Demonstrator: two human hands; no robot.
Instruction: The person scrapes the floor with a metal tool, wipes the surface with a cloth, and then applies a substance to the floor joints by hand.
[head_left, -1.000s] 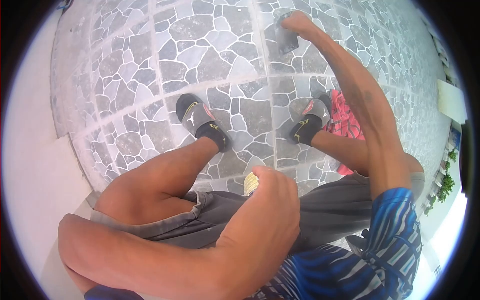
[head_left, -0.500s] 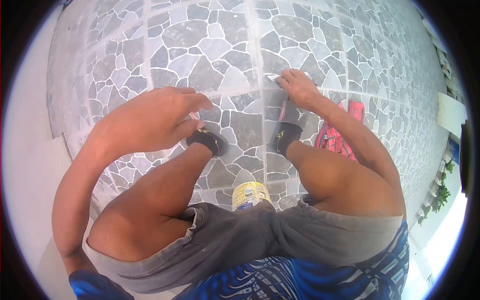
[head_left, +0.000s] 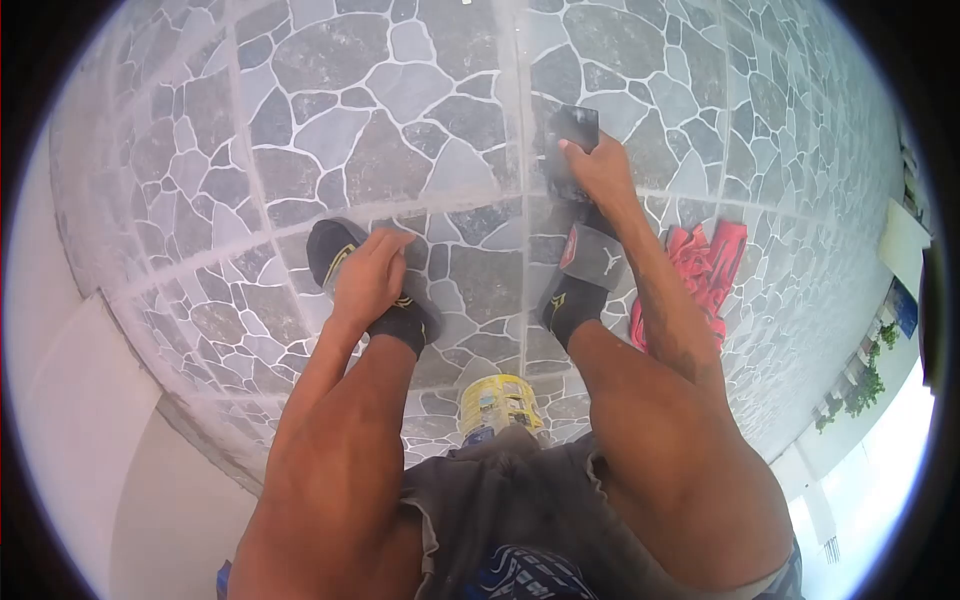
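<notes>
My right hand (head_left: 600,172) is closed round a dark, flat rectangular piece (head_left: 578,125) on the stone-patterned floor, just ahead of my right foot. Its far end sticks out past my thumb and fingers; the rest is hidden under the hand. My left hand (head_left: 370,275) hangs over my left foot, fingers loosely bent with a gap between them and nothing visible in them. Below it shows a black sock (head_left: 398,325) with yellow marks. A grey slide with a white logo (head_left: 595,257) is on my right foot.
A yellow bucket (head_left: 500,405) stands between my legs. Crumpled red cloth (head_left: 695,275) lies right of my right foot. The floor (head_left: 480,260) has grey stone shapes with white joints. A pale wall (head_left: 70,400) runs along the left, and green plants (head_left: 868,385) stand far right.
My left hand has come down from mid-air to over my left foot. My right hand has shifted slightly, and the dark rectangular piece now shows in it. The view has tilted and moved.
</notes>
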